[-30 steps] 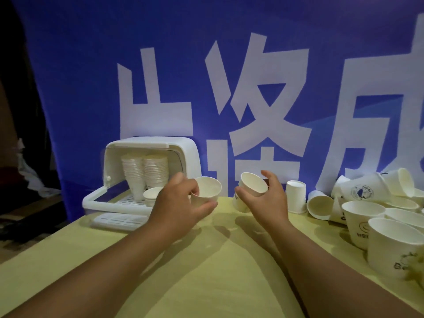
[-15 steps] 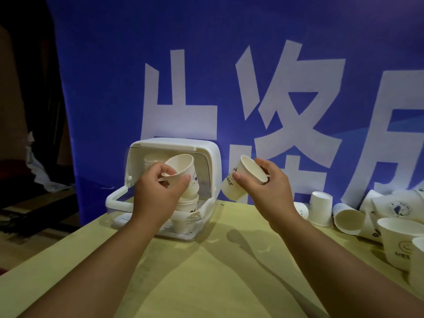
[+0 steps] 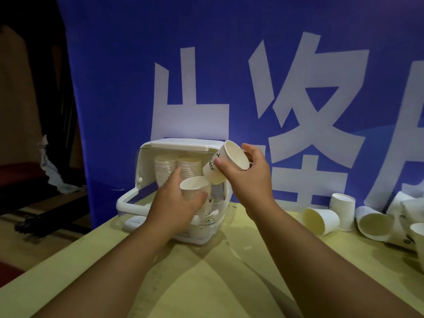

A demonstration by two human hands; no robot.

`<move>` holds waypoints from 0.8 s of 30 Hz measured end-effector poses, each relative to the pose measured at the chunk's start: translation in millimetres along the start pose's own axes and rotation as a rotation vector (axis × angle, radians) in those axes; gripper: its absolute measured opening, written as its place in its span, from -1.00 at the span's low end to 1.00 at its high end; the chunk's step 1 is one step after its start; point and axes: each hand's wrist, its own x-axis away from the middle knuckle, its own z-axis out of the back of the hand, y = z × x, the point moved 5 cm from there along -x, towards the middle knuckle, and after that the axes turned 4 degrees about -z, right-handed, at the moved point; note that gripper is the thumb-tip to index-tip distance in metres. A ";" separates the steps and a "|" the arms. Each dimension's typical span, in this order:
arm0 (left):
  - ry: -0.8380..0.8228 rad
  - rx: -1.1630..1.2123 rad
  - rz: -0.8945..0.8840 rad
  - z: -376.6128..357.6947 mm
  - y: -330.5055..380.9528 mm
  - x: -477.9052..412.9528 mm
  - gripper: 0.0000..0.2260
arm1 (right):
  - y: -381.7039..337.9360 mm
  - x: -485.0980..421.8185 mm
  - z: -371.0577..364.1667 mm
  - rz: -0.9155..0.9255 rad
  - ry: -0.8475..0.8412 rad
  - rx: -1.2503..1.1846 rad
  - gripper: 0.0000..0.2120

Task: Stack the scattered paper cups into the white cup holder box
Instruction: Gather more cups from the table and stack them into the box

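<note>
The white cup holder box (image 3: 183,144) stands open at the table's back left, with two tall cup stacks (image 3: 176,167) at its rear. My left hand (image 3: 176,203) holds the top cup of a short stack (image 3: 195,187) at the box's front right. Just above it my right hand (image 3: 247,180) grips a tilted paper cup (image 3: 227,165), its mouth facing up and toward me. Loose cups (image 3: 321,220) lie scattered on the table to the right.
A blue banner (image 3: 229,65) with big white characters hangs right behind the box and cups. The yellow table (image 3: 206,283) reaches toward me. Beyond its left edge is a dark floor area with clutter (image 3: 34,203).
My left hand has lowered its cup onto the short stack in the box. My right hand has carried its cup left, to just above that stack. The view has shifted left.
</note>
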 end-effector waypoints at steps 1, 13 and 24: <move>-0.022 -0.041 0.007 -1.1 -0.6 0.4 -0.34 | 0.5 0.5 0.9 0.001 0.003 0.011 -0.28; -0.211 -0.240 0.059 -9.1 -13.0 7.4 -0.51 | -2.2 11.0 -18.9 0.117 -0.115 0.318 -0.22; -0.229 -0.154 0.028 -1.4 -12.0 8.4 -0.53 | 19.7 18.2 -31.8 -0.033 -0.410 0.324 -0.29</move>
